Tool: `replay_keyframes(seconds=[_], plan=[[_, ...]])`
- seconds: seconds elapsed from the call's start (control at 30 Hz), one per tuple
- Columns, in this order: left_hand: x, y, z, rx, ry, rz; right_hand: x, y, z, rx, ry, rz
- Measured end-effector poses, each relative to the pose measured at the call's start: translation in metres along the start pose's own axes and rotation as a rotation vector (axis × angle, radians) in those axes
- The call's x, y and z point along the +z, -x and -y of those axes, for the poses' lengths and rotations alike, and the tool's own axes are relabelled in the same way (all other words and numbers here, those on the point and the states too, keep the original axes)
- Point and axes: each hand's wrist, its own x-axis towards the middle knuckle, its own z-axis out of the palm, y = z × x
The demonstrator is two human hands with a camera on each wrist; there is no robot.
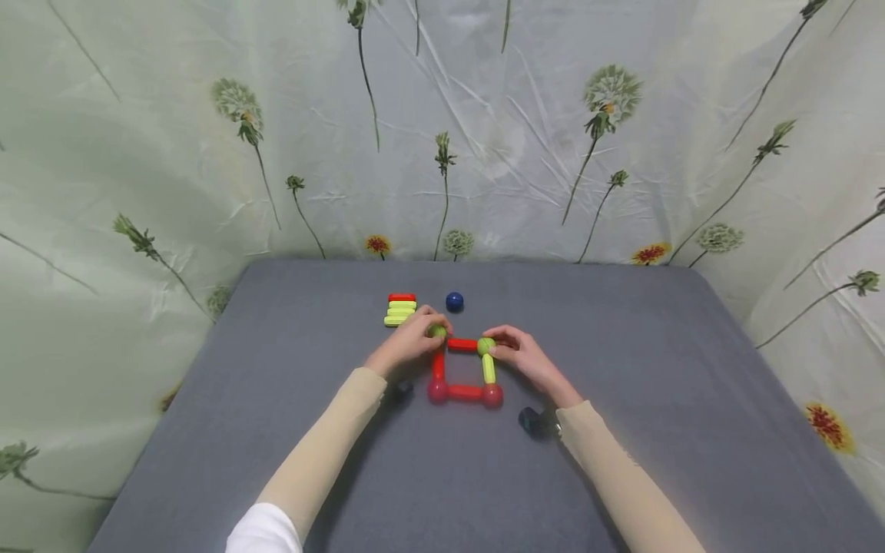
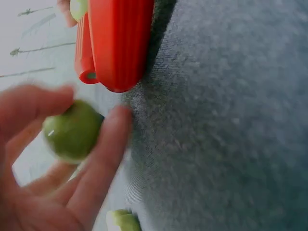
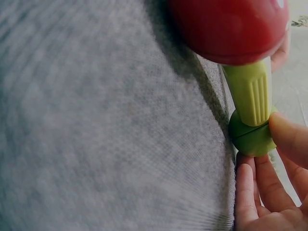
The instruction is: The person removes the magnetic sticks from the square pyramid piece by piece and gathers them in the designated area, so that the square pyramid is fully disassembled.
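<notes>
Grey table point(image 1: 442, 476): left hand point(image 1: 415, 335) pinches green ball point(image 2: 72, 137) just off red rods point(image 2: 122, 43); right hand point(image 1: 522, 356) pinches corner ball point(image 1: 486, 346). Best brace corner, align rod ends squarely.

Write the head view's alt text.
A left hand holds a green ball near the far left corner of a stick square; the right hand grips another green ball at its far right. Loose sticks and a blue ball lie beyond.
</notes>
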Motion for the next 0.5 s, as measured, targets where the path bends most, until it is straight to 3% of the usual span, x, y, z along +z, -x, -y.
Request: replay_keyframes(seconds=[0.23, 0.37, 0.5], plan=[[0.003, -0.022, 0.004, -0.111, 0.168, -0.214, 0.001, 0.001, 0.0, 0.009, 0.008, -0.005], [0.005, -0.031, 0.003, -0.19, 0.162, -0.246, 0.001, 0.001, 0.0, 0.008, 0.006, -0.005], [0.006, -0.036, 0.006, -0.196, 0.148, -0.252, 0.0, 0.001, 0.001, 0.006, 0.005, -0.011]])
